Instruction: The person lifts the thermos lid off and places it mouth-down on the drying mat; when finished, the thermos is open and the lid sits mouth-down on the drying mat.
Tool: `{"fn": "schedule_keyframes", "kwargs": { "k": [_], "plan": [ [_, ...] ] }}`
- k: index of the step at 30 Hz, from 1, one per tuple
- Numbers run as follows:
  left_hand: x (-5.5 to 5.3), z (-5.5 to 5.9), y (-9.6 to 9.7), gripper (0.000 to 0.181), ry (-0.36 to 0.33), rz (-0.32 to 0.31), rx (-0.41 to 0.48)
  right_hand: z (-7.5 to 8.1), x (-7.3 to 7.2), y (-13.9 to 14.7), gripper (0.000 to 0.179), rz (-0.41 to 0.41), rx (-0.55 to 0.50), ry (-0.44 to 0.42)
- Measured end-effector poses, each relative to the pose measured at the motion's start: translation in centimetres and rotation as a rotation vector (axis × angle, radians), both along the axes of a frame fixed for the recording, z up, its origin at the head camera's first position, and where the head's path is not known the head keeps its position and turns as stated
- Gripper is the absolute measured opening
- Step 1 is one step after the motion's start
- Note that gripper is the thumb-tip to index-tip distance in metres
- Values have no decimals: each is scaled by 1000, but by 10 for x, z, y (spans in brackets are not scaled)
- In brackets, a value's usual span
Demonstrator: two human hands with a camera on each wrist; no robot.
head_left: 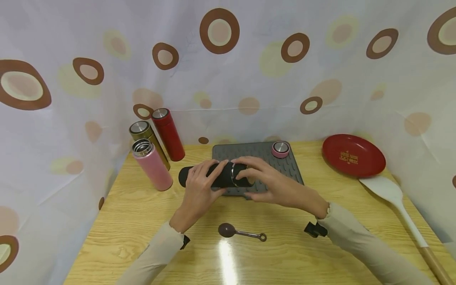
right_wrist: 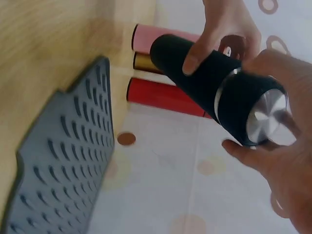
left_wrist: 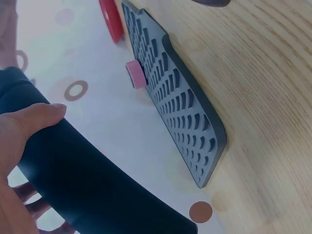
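A black thermos is held tilted on its side above the grey mat. My left hand grips its body, with the thumb lying along the near side in the left wrist view. At the other end, my right hand holds the cap, fingers and thumb spread around its sides. The cap has a brushed steel end disc, and a shiny ring marks where it meets the body. Behind the left hand stands a pink thermos with its mouth uncovered. A pink lid sits on the mat.
Gold and red capped thermoses stand behind the pink one. The grey textured mat lies at the back. A brown spoon rests in front. On the right are a red oval plate and a long-handled white spatula.
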State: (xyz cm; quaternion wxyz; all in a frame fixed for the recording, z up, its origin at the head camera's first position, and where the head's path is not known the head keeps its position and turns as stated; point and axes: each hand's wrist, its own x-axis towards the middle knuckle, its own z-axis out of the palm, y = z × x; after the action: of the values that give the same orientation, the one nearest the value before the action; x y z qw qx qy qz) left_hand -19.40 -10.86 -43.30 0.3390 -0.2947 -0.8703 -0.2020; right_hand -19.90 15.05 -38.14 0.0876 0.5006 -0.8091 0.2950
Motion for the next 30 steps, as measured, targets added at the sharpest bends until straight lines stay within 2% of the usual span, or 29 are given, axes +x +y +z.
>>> {"fn": "schedule_keyframes", "kwargs": {
  "k": [2,4,7,10,13,17,20,23,26,30],
  "plan": [
    [0,0,1,85,-2,4,7,-1,0,-3,73,-37,-62,-42],
    [0,-1,2,85,-2,9,7,-2,0,-6,81,-99,-130,-44],
    [1,-1,4,86,-7,14,18,-1,-3,-7,75,-208,-217,3],
    [2,-1,5,86,-16,22,32,2,-4,-4,74,-297,-245,35],
    [1,0,5,84,-19,30,39,3,-3,-4,72,-351,-205,-42],
    [-2,0,6,85,10,40,19,-4,3,-9,67,-407,-148,-222],
    [-3,0,9,85,34,43,-1,-8,6,-15,60,-438,-154,-260],
    [-1,-1,10,83,24,37,4,-8,7,-17,58,-423,-180,-238],
    [1,-2,9,81,-19,34,42,-11,5,-13,61,-337,-212,-192],
    [1,-5,1,85,-56,46,100,-16,-3,0,69,-228,-234,-53]
  ]
}}
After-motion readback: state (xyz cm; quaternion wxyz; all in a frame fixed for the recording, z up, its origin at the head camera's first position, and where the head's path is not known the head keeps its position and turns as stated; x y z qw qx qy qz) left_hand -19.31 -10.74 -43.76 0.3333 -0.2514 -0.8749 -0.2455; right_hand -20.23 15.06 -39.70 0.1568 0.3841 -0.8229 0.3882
